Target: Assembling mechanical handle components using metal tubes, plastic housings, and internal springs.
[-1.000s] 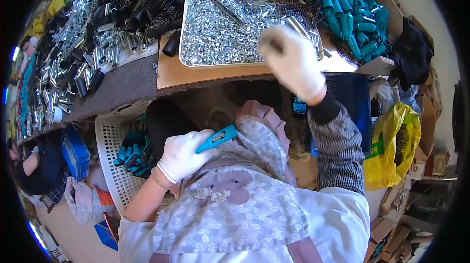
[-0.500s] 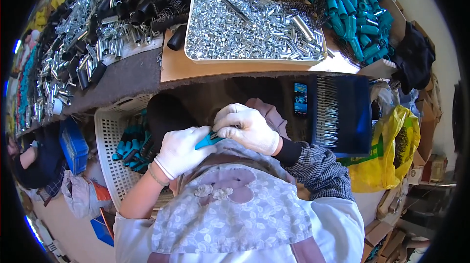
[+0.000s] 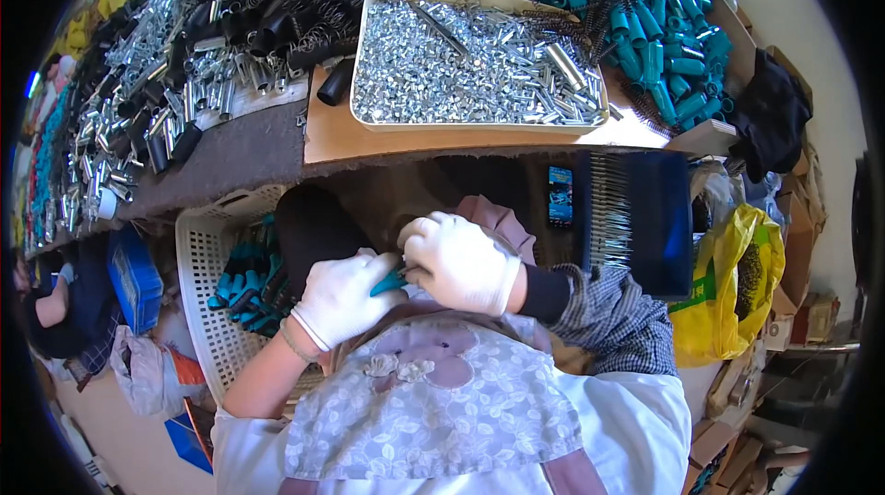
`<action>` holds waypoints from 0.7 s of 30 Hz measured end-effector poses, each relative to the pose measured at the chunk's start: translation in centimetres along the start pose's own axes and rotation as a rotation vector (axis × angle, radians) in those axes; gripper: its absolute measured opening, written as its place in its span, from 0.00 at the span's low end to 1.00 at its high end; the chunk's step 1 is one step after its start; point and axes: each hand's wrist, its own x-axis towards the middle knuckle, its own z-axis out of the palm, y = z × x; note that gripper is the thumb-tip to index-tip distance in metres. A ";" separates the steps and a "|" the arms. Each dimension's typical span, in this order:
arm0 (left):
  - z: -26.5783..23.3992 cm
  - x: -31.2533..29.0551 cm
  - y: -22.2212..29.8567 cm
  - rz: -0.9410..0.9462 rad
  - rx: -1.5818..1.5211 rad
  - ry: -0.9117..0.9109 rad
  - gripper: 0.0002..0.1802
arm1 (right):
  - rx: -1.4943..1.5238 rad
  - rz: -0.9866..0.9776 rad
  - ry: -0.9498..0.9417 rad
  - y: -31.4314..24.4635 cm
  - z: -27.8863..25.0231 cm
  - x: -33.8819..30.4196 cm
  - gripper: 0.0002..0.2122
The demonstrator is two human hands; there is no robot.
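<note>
My left hand, in a white glove, is closed around a teal plastic tube-like part. Only a short stretch of the part shows beyond the fingers. My right hand, gloved too, curls its fingers against the part's other end. What those fingertips pinch is hidden behind the knuckles. Both hands meet over my lap, above the patterned apron. Ahead of them on the bench stands a cream tray full of small shiny metal pieces, with a dark pointed tool lying on top.
Left of my lap, a white perforated basket holds teal-and-black parts. To the right are a phone, a dark blue bin with a row of thin metal rods, and a yellow bag. Teal tubes, springs and metal tubes cover the bench.
My right hand has rolled over the end of the teal part, its fingers curling in and showing more knuckle. Less of the part shows now. My left hand keeps its hold.
</note>
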 end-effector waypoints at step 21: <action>0.3 0.8 2.3 -0.040 -0.234 0.301 0.22 | -0.460 0.372 0.511 9.9 -11.6 6.1 0.09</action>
